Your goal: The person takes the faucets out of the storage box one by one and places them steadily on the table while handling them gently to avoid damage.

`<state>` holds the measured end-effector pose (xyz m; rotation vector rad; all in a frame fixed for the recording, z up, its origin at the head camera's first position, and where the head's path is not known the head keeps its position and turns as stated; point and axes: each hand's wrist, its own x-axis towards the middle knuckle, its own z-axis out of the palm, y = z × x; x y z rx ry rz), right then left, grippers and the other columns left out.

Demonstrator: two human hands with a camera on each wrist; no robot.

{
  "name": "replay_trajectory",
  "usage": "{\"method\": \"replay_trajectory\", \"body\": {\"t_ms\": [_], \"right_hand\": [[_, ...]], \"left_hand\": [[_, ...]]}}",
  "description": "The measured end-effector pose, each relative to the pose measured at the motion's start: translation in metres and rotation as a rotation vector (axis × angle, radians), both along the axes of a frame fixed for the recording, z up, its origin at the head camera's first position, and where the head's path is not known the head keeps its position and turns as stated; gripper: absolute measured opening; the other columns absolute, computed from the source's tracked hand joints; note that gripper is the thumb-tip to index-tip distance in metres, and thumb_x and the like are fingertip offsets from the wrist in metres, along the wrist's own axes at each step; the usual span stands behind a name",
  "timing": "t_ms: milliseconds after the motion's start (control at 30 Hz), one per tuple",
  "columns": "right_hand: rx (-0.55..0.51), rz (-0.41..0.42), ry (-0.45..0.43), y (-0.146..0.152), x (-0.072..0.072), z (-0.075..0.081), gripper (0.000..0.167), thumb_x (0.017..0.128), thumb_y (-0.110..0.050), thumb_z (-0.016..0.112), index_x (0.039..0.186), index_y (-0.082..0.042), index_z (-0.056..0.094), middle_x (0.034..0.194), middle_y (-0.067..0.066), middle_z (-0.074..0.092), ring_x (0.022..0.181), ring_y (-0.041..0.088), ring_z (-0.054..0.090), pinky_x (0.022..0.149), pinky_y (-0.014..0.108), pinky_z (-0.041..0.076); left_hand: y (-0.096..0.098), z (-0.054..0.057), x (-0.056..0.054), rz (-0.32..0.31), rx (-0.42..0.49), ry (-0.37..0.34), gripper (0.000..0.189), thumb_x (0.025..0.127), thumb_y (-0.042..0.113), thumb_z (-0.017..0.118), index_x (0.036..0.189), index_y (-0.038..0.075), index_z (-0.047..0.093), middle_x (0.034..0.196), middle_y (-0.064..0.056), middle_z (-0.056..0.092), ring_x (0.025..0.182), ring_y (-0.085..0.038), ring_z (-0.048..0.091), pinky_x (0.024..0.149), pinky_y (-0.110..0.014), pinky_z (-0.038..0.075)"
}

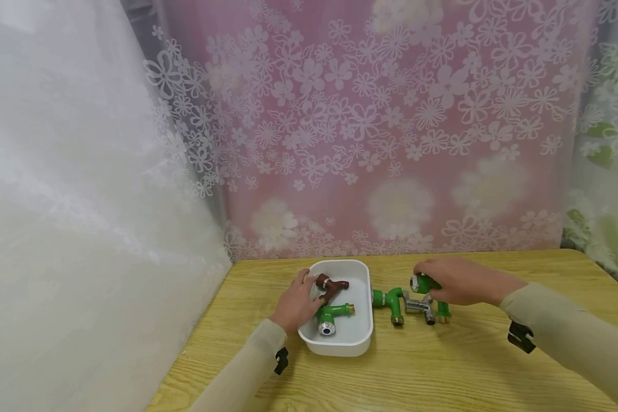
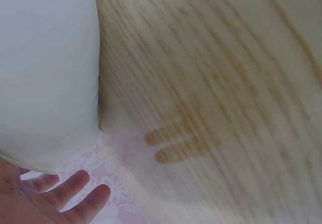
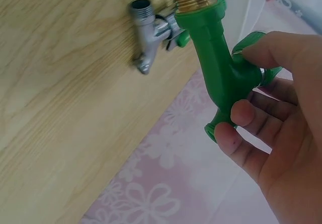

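Note:
My right hand [image 1: 458,280] grips a green tap [image 3: 214,58] with a brass threaded end, thumb on one side and fingertips on the other. The tap is held over the right part of the table. Just left of it lie a chrome tap [image 1: 417,306] and another green tap [image 1: 393,300]. My left hand [image 1: 296,304] rests at the left rim of a white tub [image 1: 340,348], thumb over the inner side. Outside the wall, its fingers [image 2: 90,204] spread loosely. Inside the tub are a brown tap [image 1: 335,288] and a green tap [image 1: 336,311].
The wood-grain table [image 1: 401,377] ends at a back edge against a pink flowered curtain [image 1: 391,143]. A white sheet [image 1: 82,200] hangs along the left side. The green tap on the table lies close against the tub's right wall.

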<state>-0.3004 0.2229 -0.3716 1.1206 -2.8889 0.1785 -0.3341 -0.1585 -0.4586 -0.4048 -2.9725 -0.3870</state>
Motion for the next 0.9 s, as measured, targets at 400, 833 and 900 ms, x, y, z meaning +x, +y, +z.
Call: {"method": "replay_trajectory", "body": {"t_ms": [400,833,900], "right_hand": [[0.026,-0.043,-0.119,0.018,0.000,-0.012,0.041,0.093,-0.024,0.071,0.130,-0.010,0.060,0.114,0.000,0.066,0.088,0.008,0.061,0.069,0.035,0.052],[0.024,-0.066,-0.164,0.032,-0.011,-0.032,0.031,0.091,-0.021,0.073,0.120,-0.012,0.064,0.098,-0.008,0.061,0.075,0.002,0.050,0.062,0.028,0.044],[0.020,-0.059,-0.169,0.033,-0.011,-0.034,0.031,0.091,-0.020,0.073,0.119,-0.011,0.064,0.099,-0.007,0.062,0.076,0.002,0.051,0.062,0.029,0.045]], "left_hand": [[0.000,0.001,0.001,0.001,-0.005,-0.008,0.060,0.097,0.040,0.061,0.148,0.013,0.048,0.162,-0.011,0.030,0.141,-0.034,0.045,0.106,-0.051,0.048],[0.000,-0.001,-0.001,0.014,0.011,-0.022,0.060,0.097,0.040,0.061,0.150,0.014,0.047,0.163,-0.010,0.028,0.142,-0.032,0.044,0.105,-0.052,0.048],[0.000,-0.001,-0.001,0.016,0.014,-0.023,0.060,0.097,0.040,0.061,0.150,0.014,0.047,0.163,-0.009,0.028,0.142,-0.032,0.044,0.106,-0.052,0.048]]}}
